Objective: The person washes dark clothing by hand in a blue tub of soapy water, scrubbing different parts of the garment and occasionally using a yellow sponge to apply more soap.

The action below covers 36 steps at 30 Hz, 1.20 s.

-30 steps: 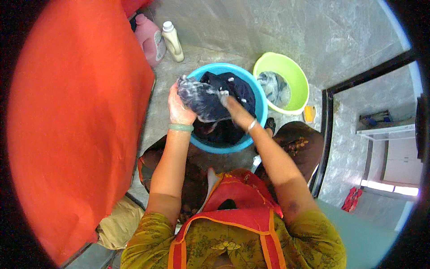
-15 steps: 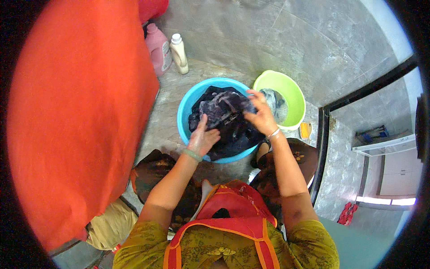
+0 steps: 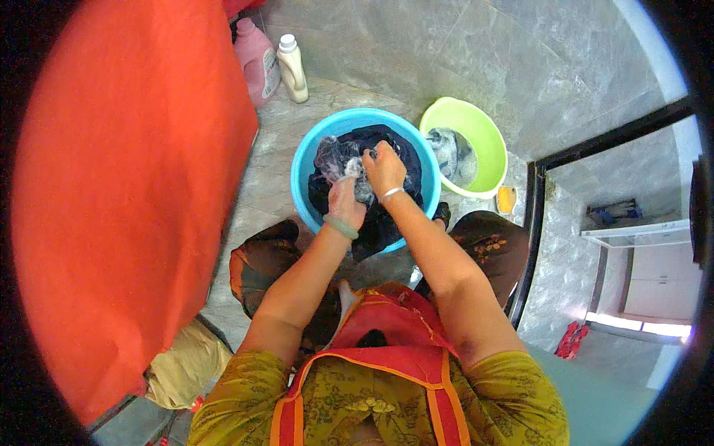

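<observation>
A dark, wet garment (image 3: pixel 381 227) fills much of the blue basin (image 3: pixel 301 175) between my knees, and its lower end hangs over the near rim. White suds cling to the part bunched between my hands. My left hand (image 3: pixel 345 204), a bangle at its wrist, is closed on the sudsy cloth. Close beside it, my right hand (image 3: pixel 385 169) is a fist gripping a fold of the same garment. The fingertips of both hands are partly hidden by cloth and foam.
A lime-green basin (image 3: pixel 491 152) with sudsy water and cloth touches the blue one on the right. Beside it lies a yellow bar (image 3: pixel 506 199). A pink jug (image 3: pixel 257 63) and a cream bottle (image 3: pixel 294 70) stand by the wall. A large red cover (image 3: pixel 134 186) takes up the left.
My hands were apart, fingers spread over the garment; now they have come together and closed on it. The cloth is bunched up between them with more foam showing.
</observation>
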Each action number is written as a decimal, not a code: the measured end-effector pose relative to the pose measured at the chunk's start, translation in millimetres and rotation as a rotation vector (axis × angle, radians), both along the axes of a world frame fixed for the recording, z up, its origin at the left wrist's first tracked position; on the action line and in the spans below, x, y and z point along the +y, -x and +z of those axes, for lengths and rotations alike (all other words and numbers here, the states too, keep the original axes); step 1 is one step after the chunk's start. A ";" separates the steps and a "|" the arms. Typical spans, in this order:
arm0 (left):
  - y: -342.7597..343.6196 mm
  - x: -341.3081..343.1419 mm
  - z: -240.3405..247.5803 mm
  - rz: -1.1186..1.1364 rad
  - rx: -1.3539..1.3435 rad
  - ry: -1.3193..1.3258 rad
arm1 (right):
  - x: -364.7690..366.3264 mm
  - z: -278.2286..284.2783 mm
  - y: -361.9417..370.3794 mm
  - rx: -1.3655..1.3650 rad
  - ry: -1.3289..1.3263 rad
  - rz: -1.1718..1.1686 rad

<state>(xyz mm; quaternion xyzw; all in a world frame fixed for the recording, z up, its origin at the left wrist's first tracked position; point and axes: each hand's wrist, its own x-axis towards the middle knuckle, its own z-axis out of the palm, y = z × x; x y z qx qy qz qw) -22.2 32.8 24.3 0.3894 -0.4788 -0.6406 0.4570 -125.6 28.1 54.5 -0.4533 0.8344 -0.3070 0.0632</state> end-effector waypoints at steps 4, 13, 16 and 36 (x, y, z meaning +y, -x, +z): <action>-43.8 -55.5 -26.7 -0.290 0.528 -0.528 | 38.2 35.3 -82.9 -0.117 0.422 0.409; 1.3 -18.4 6.6 -0.107 0.442 -0.508 | -7.1 0.5 -19.9 -0.062 0.069 0.066; -33.3 -53.3 -24.8 -0.120 0.583 -0.661 | 15.5 32.7 -72.1 -0.045 0.254 0.391; 6.1 -15.8 12.3 -0.068 0.554 -0.540 | -21.1 5.8 -12.5 -0.192 -0.090 0.040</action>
